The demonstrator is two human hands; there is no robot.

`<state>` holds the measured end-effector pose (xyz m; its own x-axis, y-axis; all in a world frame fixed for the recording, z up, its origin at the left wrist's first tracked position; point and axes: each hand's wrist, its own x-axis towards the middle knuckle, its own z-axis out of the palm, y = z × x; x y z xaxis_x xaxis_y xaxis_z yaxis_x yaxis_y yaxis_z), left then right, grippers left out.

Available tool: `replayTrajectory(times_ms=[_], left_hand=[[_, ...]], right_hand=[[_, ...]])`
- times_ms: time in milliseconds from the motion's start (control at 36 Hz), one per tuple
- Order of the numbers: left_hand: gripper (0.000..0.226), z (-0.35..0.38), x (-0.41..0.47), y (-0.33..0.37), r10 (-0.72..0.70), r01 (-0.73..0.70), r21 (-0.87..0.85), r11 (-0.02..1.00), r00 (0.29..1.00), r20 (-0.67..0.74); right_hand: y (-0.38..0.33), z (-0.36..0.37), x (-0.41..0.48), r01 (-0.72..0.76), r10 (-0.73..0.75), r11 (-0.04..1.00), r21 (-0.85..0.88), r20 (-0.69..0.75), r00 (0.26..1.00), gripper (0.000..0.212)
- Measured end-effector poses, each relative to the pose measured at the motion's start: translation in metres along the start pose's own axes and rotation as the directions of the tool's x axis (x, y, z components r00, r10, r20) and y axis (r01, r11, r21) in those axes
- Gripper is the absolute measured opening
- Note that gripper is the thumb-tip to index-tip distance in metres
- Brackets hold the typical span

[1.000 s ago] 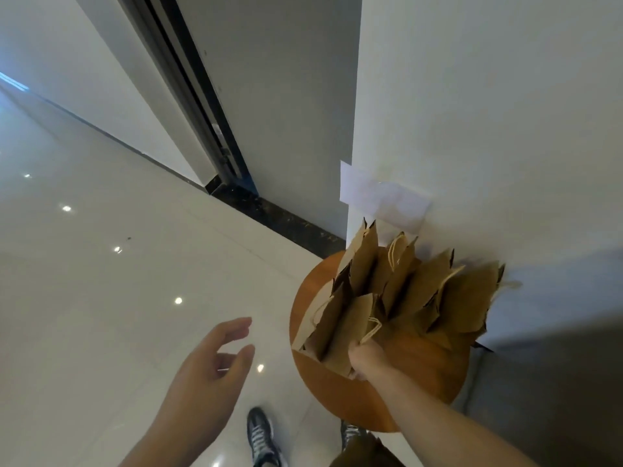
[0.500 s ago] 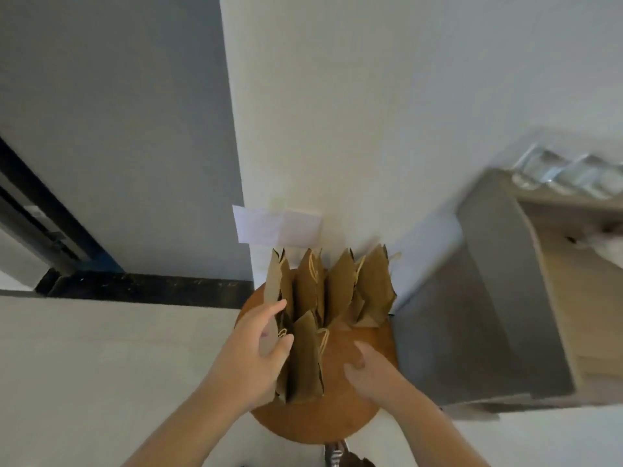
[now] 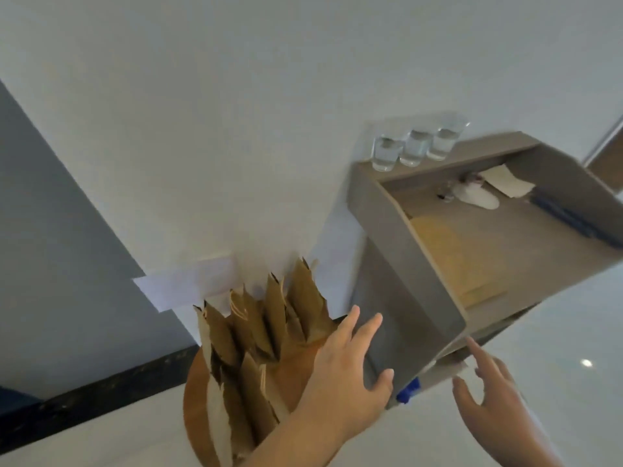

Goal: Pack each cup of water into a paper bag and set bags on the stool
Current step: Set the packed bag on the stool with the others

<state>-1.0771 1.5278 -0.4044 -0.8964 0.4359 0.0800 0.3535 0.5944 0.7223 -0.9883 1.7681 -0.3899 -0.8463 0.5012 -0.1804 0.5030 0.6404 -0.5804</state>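
Three cups of water stand in a row on the top ledge of the grey counter, close against the white wall and well apart from my hands. The brown paper bags stand upright in a tight cluster on the round wooden stool, which sits just left of the counter's side panel. One row is at the back near the wall and a couple more are toward the front rim.

Half a second ago my left hand was touching the front bags and my right hung over the stool's bare wood. Now both have come off to the right. My left hand is released, fingers spread and holding nothing, in front of the stool's right edge and the counter's side panel; I cannot tell whether it touches the panel. My right hand is likewise loose and empty, forefinger stretched up toward the counter's lower corner.

The view has swung right as well — the cups, a blur before, now show clear.

A white sheet of paper is stuck to the wall just above the bags. On the lower desk surface inside the counter lies a flat tan stack — possibly more bags — and a white slip farther back.
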Motion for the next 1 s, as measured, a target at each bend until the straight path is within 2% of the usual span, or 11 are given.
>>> replayTrajectory(times_ms=[111,194,306,389,583,667,750,861,917,1000], left_hand=[[0.081,0.046,0.033,0.026,0.034,-0.036,0.035,0.999,0.998,0.048],[0.08,0.073,0.063,0.06,-0.018,0.015,0.041,0.999,0.997,0.079],[0.074,0.107,0.103,0.104,-0.076,0.072,0.063,0.995,0.995,0.064],[0.069,0.127,0.128,0.124,-0.102,0.101,0.067,0.993,0.995,0.02],[0.053,0.134,0.159,0.153,-0.168,0.168,-0.003,0.986,0.983,-0.069],[0.044,0.136,0.176,0.163,-0.18,0.177,-0.069,0.982,0.983,-0.037],[0.039,0.143,0.199,0.17,-0.154,0.157,-0.067,0.985,0.987,0.046],[0.051,0.148,0.243,0.174,-0.187,0.182,0.047,0.982,0.97,0.156],[0.069,0.151,0.268,0.171,-0.235,0.188,0.196,0.963,0.938,0.256],[0.099,0.16,0.301,0.168,-0.304,0.159,0.359,0.92,0.866,0.396]], right_hand=[[0.047,-0.016,0.017,-0.081,0.08,0.996,-0.033,-0.022,0.997,0.075],[0.1,-0.025,0.048,-0.12,0.116,0.991,-0.055,-0.073,0.991,0.078],[0.148,-0.057,0.104,-0.087,0.082,0.993,-0.074,-0.071,0.994,0.078],[0.153,-0.09,0.138,-0.095,0.095,0.995,-0.006,0.004,0.995,0.072],[0.124,-0.13,0.215,0.019,-0.032,0.996,0.086,0.153,0.988,0.043],[0.113,-0.122,0.253,-0.033,0.0,0.986,0.164,0.197,0.98,0.035],[0.109,-0.1,0.291,-0.178,0.122,0.945,0.274,0.208,0.97,0.03],[0.112,-0.071,0.326,-0.267,0.206,0.903,0.337,0.208,0.956,0.022],[0.113,-0.066,0.334,-0.285,0.213,0.901,0.329,0.237,0.948,0.021],[0.12,-0.075,0.347,-0.285,0.21,0.925,0.252,0.285,0.935,0.036]])
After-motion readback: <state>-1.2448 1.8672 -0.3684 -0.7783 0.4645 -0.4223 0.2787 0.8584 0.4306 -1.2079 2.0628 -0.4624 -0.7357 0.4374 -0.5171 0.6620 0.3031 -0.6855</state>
